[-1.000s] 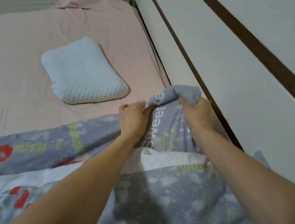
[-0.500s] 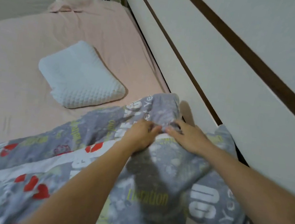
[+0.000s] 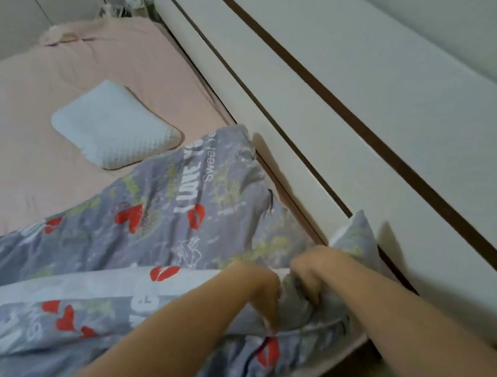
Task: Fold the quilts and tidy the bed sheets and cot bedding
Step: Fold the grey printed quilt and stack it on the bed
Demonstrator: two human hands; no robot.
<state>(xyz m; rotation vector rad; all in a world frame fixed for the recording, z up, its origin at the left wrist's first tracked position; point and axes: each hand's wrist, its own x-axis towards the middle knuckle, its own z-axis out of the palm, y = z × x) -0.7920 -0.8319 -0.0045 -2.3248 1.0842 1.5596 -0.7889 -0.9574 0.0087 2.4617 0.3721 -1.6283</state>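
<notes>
A grey quilt (image 3: 156,227) printed with red lips, hearts and white lettering lies across the near part of the bed. Its far corner lies flat beside the wall panel. My left hand (image 3: 260,295) grips a bunch of the quilt near its right edge, fingers curled downward. My right hand (image 3: 309,272) grips the same bunch just beside it, knuckles up. Another quilt corner (image 3: 359,241) stands up against the panel behind my right hand. A pink sheet (image 3: 29,147) covers the mattress.
A white textured pillow (image 3: 114,132) lies on the pink sheet beyond the quilt. A white wall panel with dark brown stripes (image 3: 372,125) runs along the right side of the bed. The bed's near right corner (image 3: 328,371) drops into a dark gap.
The raised quilt corner has been laid down flat toward the pillow. Both hands have moved back toward me and to the right and now bunch the quilt's edge near the panel.
</notes>
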